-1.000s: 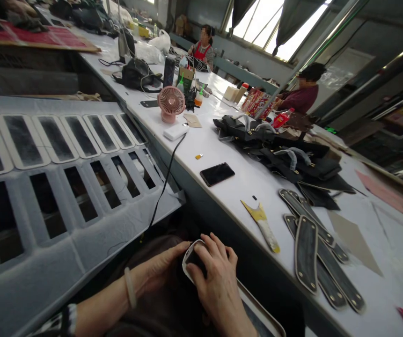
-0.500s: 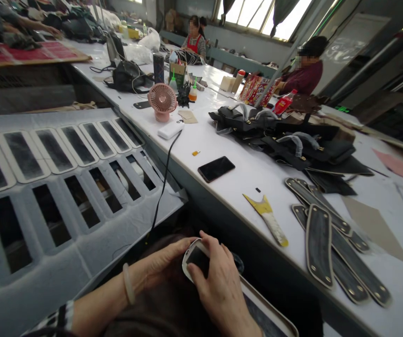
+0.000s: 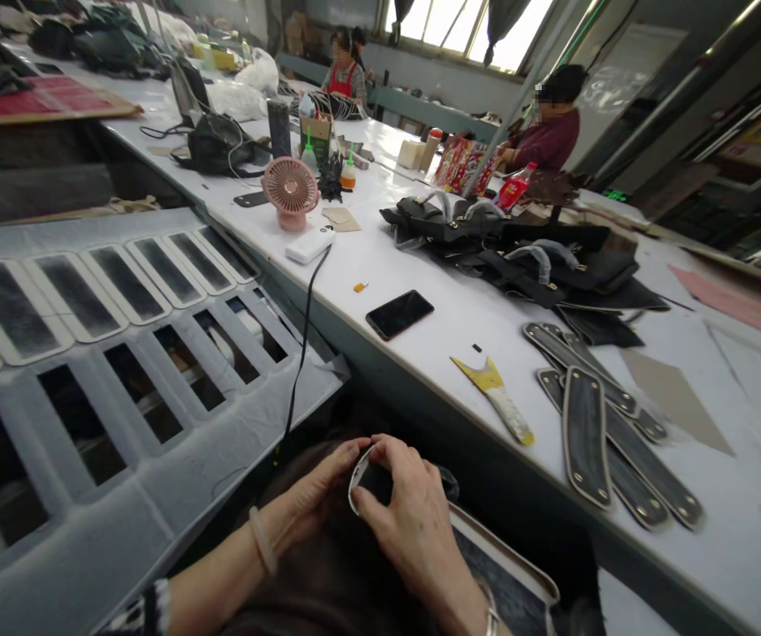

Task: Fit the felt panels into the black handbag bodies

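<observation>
A dark strip with a pale edge and a rounded end is held between both hands above my lap. My right hand wraps over it, thumb on the dark face and fingers on the far edge. From the other side, my left hand closes its fingers at the strip's tip; part of its grip is hidden. A dark panel with a raised pale border shows below my right forearm, and I cannot tell whether it is the same piece.
On the left, dark pale-rimmed strips lie in a row on a slotted grey board. The white table holds a phone, a yellow-and-white tool, riveted black straps, black bags and a pink fan.
The view has turned to the right, so the table's things sit farther left. Both hands stay on the strip, whose end now looks more tilted. A red object has appeared at the right edge.
</observation>
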{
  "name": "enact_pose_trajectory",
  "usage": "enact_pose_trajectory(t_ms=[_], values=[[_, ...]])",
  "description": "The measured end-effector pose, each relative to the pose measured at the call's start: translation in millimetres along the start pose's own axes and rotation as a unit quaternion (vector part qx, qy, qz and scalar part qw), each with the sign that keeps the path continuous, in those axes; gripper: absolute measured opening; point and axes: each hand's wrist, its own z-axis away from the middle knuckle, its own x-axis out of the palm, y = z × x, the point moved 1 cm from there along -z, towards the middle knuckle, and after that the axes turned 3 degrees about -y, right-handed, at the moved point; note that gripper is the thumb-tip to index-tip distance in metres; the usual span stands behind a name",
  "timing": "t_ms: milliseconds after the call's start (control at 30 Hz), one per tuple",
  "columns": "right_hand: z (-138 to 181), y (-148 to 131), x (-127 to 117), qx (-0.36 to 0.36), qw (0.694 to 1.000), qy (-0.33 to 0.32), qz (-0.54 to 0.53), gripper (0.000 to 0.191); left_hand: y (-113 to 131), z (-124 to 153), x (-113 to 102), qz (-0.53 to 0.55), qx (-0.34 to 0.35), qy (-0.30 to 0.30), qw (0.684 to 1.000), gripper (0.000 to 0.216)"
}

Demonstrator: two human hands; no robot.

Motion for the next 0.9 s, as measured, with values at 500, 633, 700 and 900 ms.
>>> enact_pose_trajectory(t_ms=[500,633,700,900], values=[[-3.6,3.5,-17.1,-0.024,0.992,-0.070,-0.105,0.014,4.3,4.2,2.5,0.025,0.033,-0.044,0.998,0.041],[-16.4,4.2,-23.1,0.025,0.985,-0.050,-0.163,0.010,8.5,4.7,4.6,0.004,0.030,-0.070,0.997,0.042],[-23.6,5.7,-21.5,0.038,0.985,-0.061,-0.159,0.008,7.4,4.4,4.1,0.014,0.020,-0.052,0.998,0.039],[-36.5,14.1,-11.6,0.096,0.981,-0.110,-0.124,0.019,-0.5,1.9,2.8,0.062,0.008,-0.030,0.998,0.034]])
